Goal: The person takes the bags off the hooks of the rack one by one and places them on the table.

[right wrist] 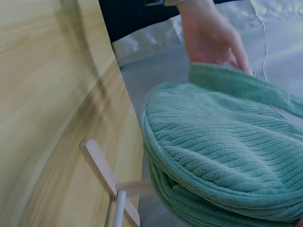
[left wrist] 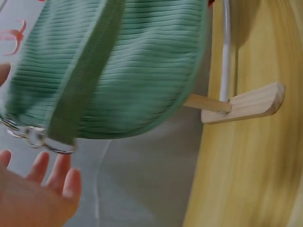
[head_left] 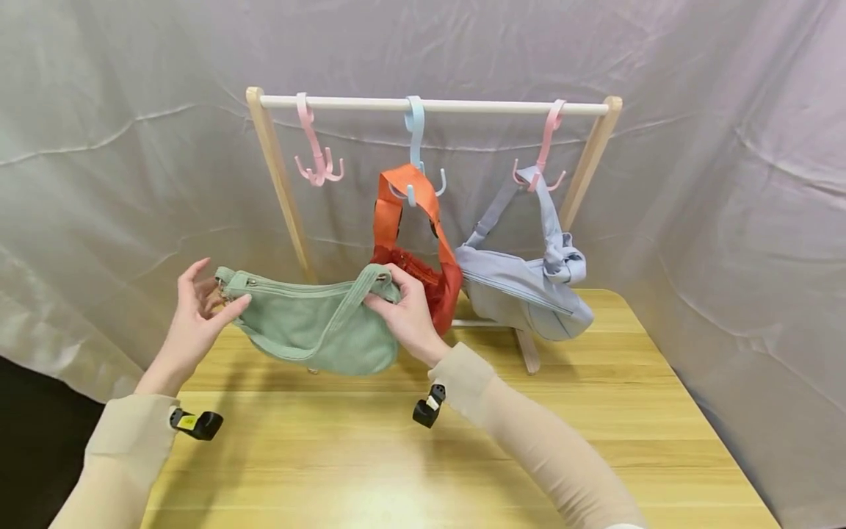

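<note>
A mint-green corduroy shoulder bag [head_left: 357, 342] is held up over the table, its zipper along the top and its strap drooping across the front. My right hand [head_left: 411, 316] pinches the bag's upper right corner beside the strap end. At the other end, my left hand [head_left: 192, 323] has its fingers spread around the metal rings [left wrist: 35, 137], with the thumb close to the zipper end. In the left wrist view those fingertips [left wrist: 60, 165] lie just below the rings. The right wrist view shows the bag's ribbed side [right wrist: 213, 146] filling the lower right.
Behind stands a wooden rack with a white rail [head_left: 357, 104]. A pink hook [head_left: 319, 147] hangs at left; a blue hook [head_left: 415, 132] bears a red-orange bag [head_left: 446, 294]. Another pink hook [head_left: 547, 139] holds a light blue bag [head_left: 522, 283]. The wooden table [head_left: 370, 455] lies below.
</note>
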Motion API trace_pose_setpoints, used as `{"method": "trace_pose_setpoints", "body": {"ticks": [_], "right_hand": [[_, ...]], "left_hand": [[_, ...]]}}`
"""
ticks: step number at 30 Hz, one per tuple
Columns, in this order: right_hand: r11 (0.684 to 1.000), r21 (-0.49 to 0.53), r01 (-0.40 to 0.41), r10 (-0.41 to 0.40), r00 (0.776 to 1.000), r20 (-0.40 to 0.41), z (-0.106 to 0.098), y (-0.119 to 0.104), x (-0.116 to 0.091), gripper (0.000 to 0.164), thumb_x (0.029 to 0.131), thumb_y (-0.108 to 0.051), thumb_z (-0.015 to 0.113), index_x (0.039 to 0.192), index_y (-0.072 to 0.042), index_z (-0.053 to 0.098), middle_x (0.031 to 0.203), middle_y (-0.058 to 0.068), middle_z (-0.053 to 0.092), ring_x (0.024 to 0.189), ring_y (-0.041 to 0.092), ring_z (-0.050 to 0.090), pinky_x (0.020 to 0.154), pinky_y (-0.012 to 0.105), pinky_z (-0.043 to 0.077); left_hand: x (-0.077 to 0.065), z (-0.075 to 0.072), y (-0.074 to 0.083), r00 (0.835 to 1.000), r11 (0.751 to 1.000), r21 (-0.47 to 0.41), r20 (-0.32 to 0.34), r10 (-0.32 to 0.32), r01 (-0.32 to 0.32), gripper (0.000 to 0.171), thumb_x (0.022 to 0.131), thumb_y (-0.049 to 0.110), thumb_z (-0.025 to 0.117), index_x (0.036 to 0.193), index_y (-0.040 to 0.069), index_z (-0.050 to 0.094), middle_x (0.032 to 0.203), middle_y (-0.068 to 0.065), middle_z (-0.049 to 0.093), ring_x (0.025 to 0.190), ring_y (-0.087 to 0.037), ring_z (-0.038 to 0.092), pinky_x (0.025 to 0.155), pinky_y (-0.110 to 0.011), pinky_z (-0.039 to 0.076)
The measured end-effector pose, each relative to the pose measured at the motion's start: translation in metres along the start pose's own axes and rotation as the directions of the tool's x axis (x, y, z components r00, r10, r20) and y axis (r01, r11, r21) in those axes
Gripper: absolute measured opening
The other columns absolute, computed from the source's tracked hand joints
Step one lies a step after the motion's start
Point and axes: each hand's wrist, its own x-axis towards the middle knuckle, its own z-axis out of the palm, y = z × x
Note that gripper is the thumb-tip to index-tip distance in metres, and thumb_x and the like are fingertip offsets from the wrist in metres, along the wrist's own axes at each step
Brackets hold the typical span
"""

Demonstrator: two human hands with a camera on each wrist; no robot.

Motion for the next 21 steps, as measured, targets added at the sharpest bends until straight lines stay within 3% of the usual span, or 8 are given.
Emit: {"method": "trace_pose_setpoints", "body": {"ticks": [2,3,5,8,9,11,14,21], "right_hand": [[1.000,0.017,-0.006,0.007,1.000,-0.008,0.001,-0.001,-0.003,0.025,0.086,0.007,0.069,0.110,0.003,0.067,0.104,0.025,0.067,0.096,0.004,0.060,0.093,0.023,0.049],[0.999,0.031,-0.011,0.011,1.000,-0.008,0.002,-0.002,-0.004,0.024,0.086,0.006,0.069,0.110,0.003,0.067,0.105,0.025,0.068,0.096,0.004,0.061,0.093,0.024,0.049],[0.998,0.064,-0.017,0.017,1.000,-0.005,0.004,-0.003,-0.006,0.024,0.087,0.006,0.068,0.111,0.004,0.067,0.107,0.026,0.069,0.097,0.005,0.063,0.094,0.024,0.050],[0.994,0.108,-0.025,0.025,1.000,0.001,0.004,-0.001,-0.009,0.024,0.088,0.007,0.067,0.111,0.004,0.066,0.111,0.028,0.070,0.100,0.006,0.065,0.097,0.025,0.050],[0.991,0.127,-0.029,0.029,1.000,0.002,0.004,-0.001,-0.009,0.024,0.088,0.008,0.067,0.111,0.005,0.065,0.112,0.029,0.069,0.101,0.007,0.066,0.098,0.025,0.049],[0.989,0.145,-0.035,0.036,0.999,-0.005,0.004,0.001,-0.011,0.025,0.088,0.009,0.066,0.112,0.005,0.064,0.115,0.029,0.068,0.104,0.007,0.065,0.100,0.025,0.048],[0.987,0.153,-0.040,0.043,0.999,-0.014,0.003,0.004,-0.013,0.027,0.087,0.011,0.065,0.113,0.005,0.062,0.118,0.030,0.067,0.107,0.008,0.064,0.102,0.024,0.047],[0.982,0.164,-0.093,0.093,0.996,0.007,0.002,0.011,-0.019,0.029,0.084,0.013,0.061,0.113,0.007,0.061,0.122,0.030,0.064,0.109,0.009,0.063,0.104,0.024,0.045]], "left_hand": [[-0.002,0.000,-0.004,0.994,0.997,-0.045,0.089,-0.058,0.062,0.089,0.103,0.023,0.058,0.159,0.031,-0.011,0.166,-0.025,-0.004,0.154,-0.033,0.016,0.125,-0.035,0.022],[-0.002,-0.001,-0.006,0.989,0.995,-0.044,0.126,-0.082,0.088,0.090,0.103,0.025,0.057,0.158,0.032,-0.014,0.167,-0.024,-0.004,0.154,-0.036,0.013,0.126,-0.042,0.021],[-0.005,-0.001,-0.012,0.978,0.995,-0.026,0.185,-0.095,0.101,0.085,0.104,0.027,0.055,0.159,0.031,-0.010,0.168,-0.020,0.001,0.156,-0.031,0.012,0.126,-0.043,0.021],[-0.009,-0.001,-0.021,0.966,0.996,0.016,0.242,-0.085,0.084,0.067,0.105,0.027,0.055,0.157,0.031,0.013,0.158,-0.001,0.033,0.142,-0.006,0.036,0.107,-0.017,0.037],[-0.010,-0.001,-0.023,0.965,0.997,0.026,0.252,-0.079,0.075,0.057,0.104,0.027,0.055,0.152,0.031,0.024,0.147,0.008,0.044,0.130,0.001,0.044,0.096,-0.012,0.039],[-0.012,-0.001,-0.028,0.960,0.998,0.014,0.272,-0.066,0.065,0.040,0.104,0.023,0.056,0.140,0.029,0.040,0.128,0.020,0.056,0.115,0.008,0.052,0.090,-0.009,0.040],[-0.015,0.000,-0.033,0.955,0.996,0.036,0.285,-0.084,0.077,0.025,0.103,0.024,0.057,0.127,0.026,0.050,0.107,0.024,0.064,0.099,0.007,0.059,0.087,-0.011,0.043],[-0.016,0.003,-0.039,0.946,0.990,0.115,0.303,-0.115,0.084,0.029,0.105,0.031,0.055,0.128,0.014,0.055,0.105,0.024,0.066,0.100,0.007,0.060,0.086,-0.011,0.047]]}}
